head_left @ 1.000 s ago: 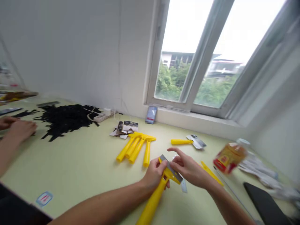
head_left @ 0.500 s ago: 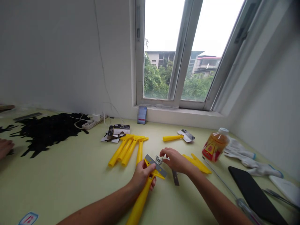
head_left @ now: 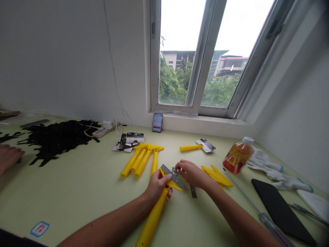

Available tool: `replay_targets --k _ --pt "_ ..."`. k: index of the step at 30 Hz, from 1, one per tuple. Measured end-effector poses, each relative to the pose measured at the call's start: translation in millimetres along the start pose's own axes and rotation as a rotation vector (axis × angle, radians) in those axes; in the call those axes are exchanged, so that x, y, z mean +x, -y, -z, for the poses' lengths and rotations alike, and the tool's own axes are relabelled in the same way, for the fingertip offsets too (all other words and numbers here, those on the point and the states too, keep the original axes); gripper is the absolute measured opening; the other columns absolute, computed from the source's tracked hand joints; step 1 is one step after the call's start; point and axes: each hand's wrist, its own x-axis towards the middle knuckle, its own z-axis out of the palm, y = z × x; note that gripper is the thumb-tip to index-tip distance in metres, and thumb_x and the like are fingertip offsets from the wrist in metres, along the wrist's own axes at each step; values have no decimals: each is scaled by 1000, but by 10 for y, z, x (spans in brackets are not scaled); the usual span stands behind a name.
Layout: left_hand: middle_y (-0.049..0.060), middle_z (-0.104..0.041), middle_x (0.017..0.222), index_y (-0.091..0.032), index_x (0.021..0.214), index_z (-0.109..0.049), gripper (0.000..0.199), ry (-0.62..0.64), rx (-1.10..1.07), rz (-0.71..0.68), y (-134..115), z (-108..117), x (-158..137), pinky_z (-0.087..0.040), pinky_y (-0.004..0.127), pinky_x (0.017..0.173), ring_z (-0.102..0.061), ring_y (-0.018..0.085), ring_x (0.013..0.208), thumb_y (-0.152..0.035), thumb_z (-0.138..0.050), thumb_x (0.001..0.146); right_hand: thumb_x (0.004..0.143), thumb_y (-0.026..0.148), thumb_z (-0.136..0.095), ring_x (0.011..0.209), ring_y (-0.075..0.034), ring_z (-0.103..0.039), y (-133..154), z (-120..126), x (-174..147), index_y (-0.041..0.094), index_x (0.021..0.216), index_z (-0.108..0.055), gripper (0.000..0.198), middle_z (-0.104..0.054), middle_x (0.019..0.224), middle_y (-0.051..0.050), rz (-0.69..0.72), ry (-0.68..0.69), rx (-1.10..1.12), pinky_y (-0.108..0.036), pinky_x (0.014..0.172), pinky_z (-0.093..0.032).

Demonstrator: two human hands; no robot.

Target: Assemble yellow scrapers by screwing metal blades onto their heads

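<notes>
My left hand point(head_left: 159, 185) is closed around the head of a yellow scraper point(head_left: 151, 219), its thumb pressing a flat grey blade point(head_left: 166, 171) against the head. The handle slants down toward me. Just beyond the blade lies a small pile of screws point(head_left: 174, 170) on the table. The fingers of my right hand point(head_left: 189, 171) are curled together at the pile's right side; whether a screw is between the fingertips is too small to tell. Below that hand a loose blade point(head_left: 193, 191) lies on the table, partly hidden by it.
Yellow scraper handles point(head_left: 142, 159) lie beyond my left hand, near packaging cards point(head_left: 135, 138). To the right are yellow plastic pieces point(head_left: 217, 175), a screwdriver point(head_left: 243, 192), a bottle point(head_left: 238, 156) and gloves point(head_left: 269, 171). Another person's hand point(head_left: 10, 156) rests by black strips point(head_left: 61, 139) at left.
My right hand's fingers have closed in at the screw pile. My left hand still holds the scraper and blade. The whole view has shifted slightly; the other person's hand shows more.
</notes>
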Motion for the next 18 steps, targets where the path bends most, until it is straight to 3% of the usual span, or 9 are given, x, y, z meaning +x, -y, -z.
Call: replay_targets --k 12,18 --pt "-1 -59 62 -18 82 -42 39 21 39 -16 -20 14 -17 -38 18 30 -52 10 37 -46 -68 75 83 10 -49 87 -17 -58 69 -26 -16 20 92 -60 17 -63 96 -4 -49 -22 -23 -26 76 -41" --pt "-1 -59 62 -18 82 -42 40 17 12 -14 -53 1 -23 -36 18 29 -51 10 37 -45 -70 73 88 19 -49 89 -18 -58 -26 245 -53 20 98 -59 15 -63 101 -6 -97 -2 -40 -28 76 -42"
